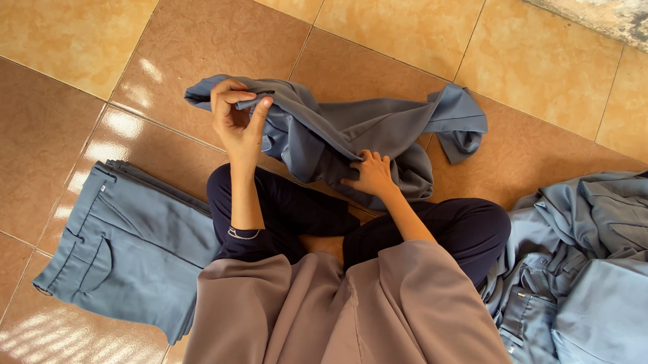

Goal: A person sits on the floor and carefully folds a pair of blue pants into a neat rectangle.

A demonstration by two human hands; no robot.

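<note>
Left hand (pixel 235 122) pinching grey garment (pixel 356 136), right hand (pixel 372 173) gripping its fold

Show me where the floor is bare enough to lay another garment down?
Bare tiles lie beyond the grey garment both hands grip, and left of the folded trousers. The right side is crowded by the heap of clothes.

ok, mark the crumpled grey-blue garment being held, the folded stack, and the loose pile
crumpled grey-blue fabric garment (pixel 356 128), head view, mid-section on the floor
flat folded stack of grey-blue trousers (pixel 132 249), head view, top layer
loose heap of grey-blue garments (pixel 599 292), head view, centre of heap
</note>
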